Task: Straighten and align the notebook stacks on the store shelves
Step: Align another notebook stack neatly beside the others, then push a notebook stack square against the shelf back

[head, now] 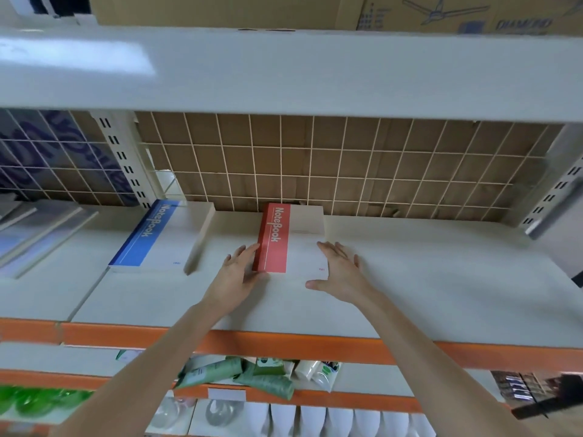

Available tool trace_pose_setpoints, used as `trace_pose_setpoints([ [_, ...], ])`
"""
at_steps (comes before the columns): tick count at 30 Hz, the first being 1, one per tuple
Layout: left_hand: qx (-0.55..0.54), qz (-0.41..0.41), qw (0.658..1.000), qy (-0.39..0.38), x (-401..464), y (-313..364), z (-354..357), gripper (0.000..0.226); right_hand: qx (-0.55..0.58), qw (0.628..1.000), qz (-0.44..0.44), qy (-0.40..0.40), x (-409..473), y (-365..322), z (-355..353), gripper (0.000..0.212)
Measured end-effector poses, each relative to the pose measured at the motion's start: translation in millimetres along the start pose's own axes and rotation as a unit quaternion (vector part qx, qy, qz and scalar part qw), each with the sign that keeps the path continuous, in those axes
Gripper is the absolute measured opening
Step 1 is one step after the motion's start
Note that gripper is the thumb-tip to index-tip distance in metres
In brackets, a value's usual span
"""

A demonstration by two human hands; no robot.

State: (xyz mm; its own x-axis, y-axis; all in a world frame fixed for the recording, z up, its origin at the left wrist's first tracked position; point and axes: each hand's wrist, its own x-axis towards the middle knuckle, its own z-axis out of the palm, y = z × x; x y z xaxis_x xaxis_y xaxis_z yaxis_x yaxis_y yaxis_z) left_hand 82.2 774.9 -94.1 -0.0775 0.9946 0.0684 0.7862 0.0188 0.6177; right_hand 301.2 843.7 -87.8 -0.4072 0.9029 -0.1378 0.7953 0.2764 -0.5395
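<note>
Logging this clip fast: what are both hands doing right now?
Left hand: open, straight fingers against the red notebook stack's left edge.
Right hand: open, fingers flat along the stack's right edge.

Matt paper notebook (290, 238); smooth painted shelf (410, 279); cardboard backing (347, 159).

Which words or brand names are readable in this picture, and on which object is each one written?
"NoteBook": red notebook stack, along its red band.
"NoteBook": blue notebook stack, along its blue band.
"DIAMOND": cardboard box on the top shelf, blurred, probable reading.
Small corner marks on both covers and the tubes below: too small to read.
</note>
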Motion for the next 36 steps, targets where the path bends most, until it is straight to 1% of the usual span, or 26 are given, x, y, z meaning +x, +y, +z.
trace_pose_setpoints([
  [1,0.015,0.0,1.0,-0.001,-3.5,1.6,-1.0,0.072,-0.016,1.0,0.005,-0.004,-1.1,-2.2,1.2,0.098],
  [3,0.051,-0.002,0.998,0.021,-17.1,2.6,-4.7,0.09,-0.056,0.998,0.004,0.013,-2.4,-9.8,4.3,0.104],
  [4,0.064,-0.009,0.997,0.037,-26.3,0.5,-7.5,0.09,-0.076,0.997,-0.011,0.029,-2.4,-15.6,6.9,0.104],
  [7,0.085,-0.03,0.993,0.079,-60.6,-19.0,-20.6,0.076,-0.098,0.989,-0.089,0.061,-1.6,-42.8,19.2,0.099],
  [10,0.104,-0.084,0.985,0.111,-98.4,-45.6,-43.6,0.072,-0.063,0.986,-0.148,0.039,-2.4,-82.4,37.8,0.095],
  [12,0.116,-0.116,0.978,0.133,-123.5,-65.1,-64.2,0.07,-0.067,0.982,-0.173,0.021,-5.3,-111.8,55.1,0.093],
  [16,0.144,-0.15,0.962,0.177,-169.8,-111.4,-116.2,0.067,-0.085,0.972,-0.216,-0.021,-9.8,-173.9,94.6,0.092],
  [19,0.157,-0.171,0.952,0.2,-195.3,-153.7,-156.9,0.067,-0.097,0.967,-0.228,-0.052,-7.5,-221.9,122.6,0.094],
  [21,0.157,-0.179,0.947,0.214,-208.0,-184.9,-182.6,0.067,-0.096,0.966,-0.233,-0.056,-2.2,-255.4,142.5,0.094],
  [23,0.155,-0.196,0.944,0.217,-220.6,-216.0,-207.4,0.068,-0.091,0.967,-0.23,-0.054,3.3,-293.2,165.5,0.093],
  [25,0.161,-0.198,0.944,0.211,-233.3,-248.8,-229.9,0.083,-0.092,0.967,-0.232,-0.054,8.2,-333.8,191.9,0.092],
  [26,0.165,-0.192,0.944,0.211,-240.2,-265.8,-241.5,0.082,-0.092,0.966,-0.236,-0.055,10.4,-355.5,206.2,0.091],
  [28,0.176,-0.192,0.942,0.213,-248.9,-296.6,-263.3,0.067,-0.086,0.964,-0.245,-0.053,13.6,-395.2,231.5,0.089],
  [31,0.189,-0.201,0.937,0.213,-257.6,-341.6,-299.6,0.068,-0.07,0.963,-0.254,-0.05,17.5,-450.0,267.7,0.089],
  [36,0.263,-0.191,0.929,0.18,-243.5,-398.5,-350.2,0.066,-0.108,0.96,-0.252,-0.05,39.7,-516.3,307.3,0.089],
])
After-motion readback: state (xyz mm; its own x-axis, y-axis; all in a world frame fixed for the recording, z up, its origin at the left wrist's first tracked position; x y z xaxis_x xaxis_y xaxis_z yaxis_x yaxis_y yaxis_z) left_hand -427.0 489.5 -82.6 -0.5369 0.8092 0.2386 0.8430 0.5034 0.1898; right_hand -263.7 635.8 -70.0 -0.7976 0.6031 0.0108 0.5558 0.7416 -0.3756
